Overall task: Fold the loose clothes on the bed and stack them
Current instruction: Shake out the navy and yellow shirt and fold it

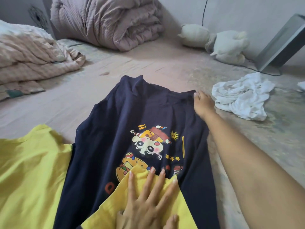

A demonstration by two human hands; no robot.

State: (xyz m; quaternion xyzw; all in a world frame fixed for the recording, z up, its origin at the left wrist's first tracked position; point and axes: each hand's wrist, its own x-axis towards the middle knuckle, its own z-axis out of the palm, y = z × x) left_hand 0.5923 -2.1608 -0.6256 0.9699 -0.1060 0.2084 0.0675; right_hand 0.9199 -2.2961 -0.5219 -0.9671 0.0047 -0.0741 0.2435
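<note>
A navy T-shirt with a cartoon print lies spread on the bed, its far end pointing away from me. My right hand pinches the shirt's far right edge with the arm stretched out. My left hand lies flat with spread fingers on a yellow sleeve folded over the navy shirt near me. More yellow fabric lies at the lower left, partly beneath the navy shirt. A crumpled white garment sits loose to the right.
A rolled mauve quilt stands at the back. A folded pink blanket lies at the left. White cushions rest by the wall, with a grey panel and a black cable beside them. The pinkish bed sheet stretches between.
</note>
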